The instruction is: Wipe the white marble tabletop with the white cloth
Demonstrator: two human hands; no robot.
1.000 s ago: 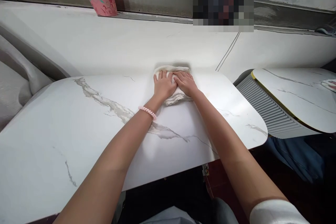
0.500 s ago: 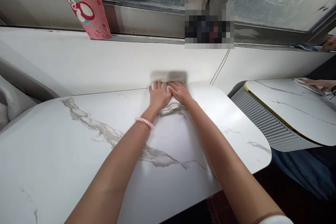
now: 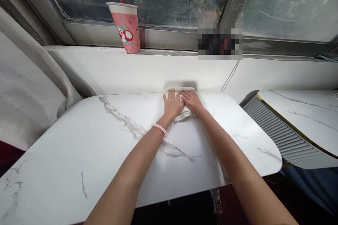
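Observation:
My left hand (image 3: 173,105) lies flat on a folded whitish cloth (image 3: 182,116), its fingers stretched forward and slightly spread. A pink coil band (image 3: 160,129) circles the left wrist. Beside it, my right hand (image 3: 192,102) also presses down on the cloth with fingers extended, and the two hands touch or nearly touch. Under them is a white marble-patterned tabletop (image 3: 113,168) with grey veins. The cloth sits at its back edge, against the white wall (image 3: 148,72); its underside is hidden.
A pink paper cup (image 3: 129,31) with a red straw stands on the window ledge, near a blurred-out patch (image 3: 220,42). To the left hangs a pale curtain (image 3: 29,88). A second marble-patterned table (image 3: 303,112) with a ribbed side stands at right. Dark blue fabric (image 3: 311,186) shows below it.
My view has shifted left and up, so the whole cup and more curtain show. Another person's hand on the right table is out of view. My hands remain on the cloth near the wall.

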